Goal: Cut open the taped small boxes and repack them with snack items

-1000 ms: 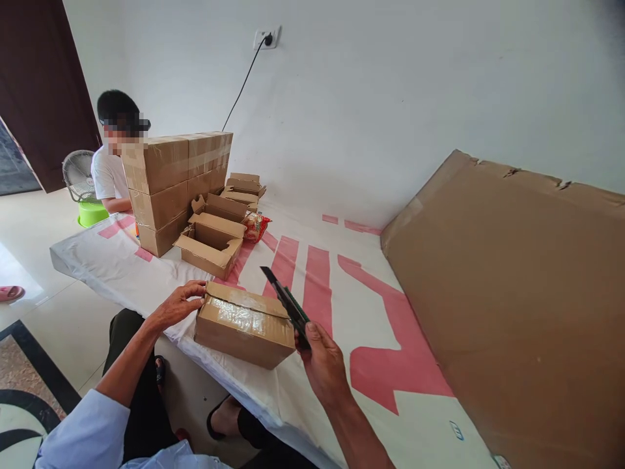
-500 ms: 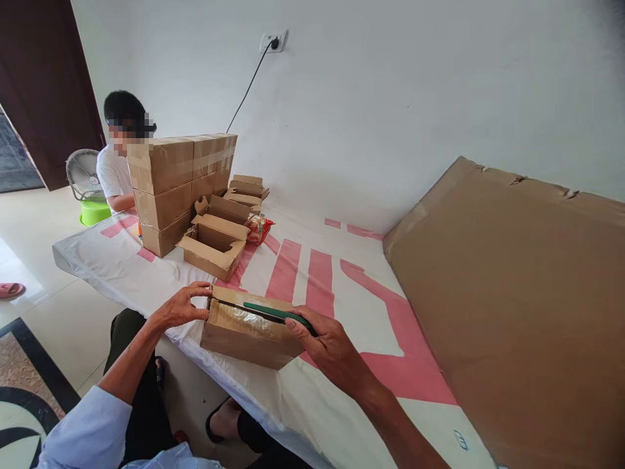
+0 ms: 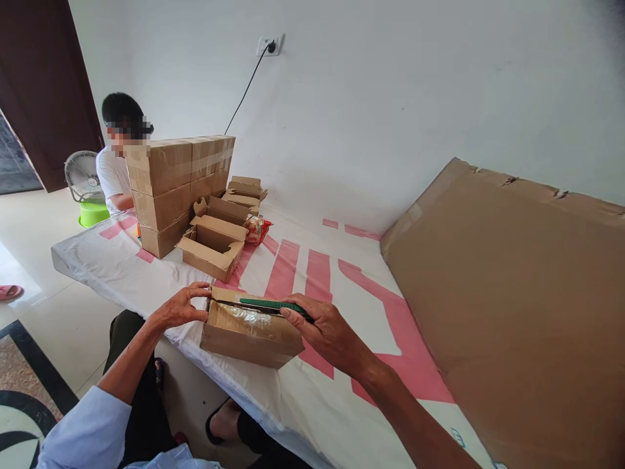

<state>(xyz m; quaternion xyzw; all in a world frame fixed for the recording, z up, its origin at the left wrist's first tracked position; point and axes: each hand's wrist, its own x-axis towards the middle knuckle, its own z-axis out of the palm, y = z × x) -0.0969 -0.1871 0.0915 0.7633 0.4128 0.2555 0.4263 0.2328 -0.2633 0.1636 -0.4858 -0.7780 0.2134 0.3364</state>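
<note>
White surface with pink stripes, wall behind. Taped box sits at its near edge. Left hand braces the box's 9 o'clock end, fingers spread on the corner, grasping nothing. Right hand at 3 o'clock, fingers clenched around green cutter, blade lying flat along the box's top seam.

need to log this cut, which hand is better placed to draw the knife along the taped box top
Right. The right hand already grips the green-handled knife, laid along the top of the taped box. The left hand is pressed against the box's left end, steadying it.
</note>
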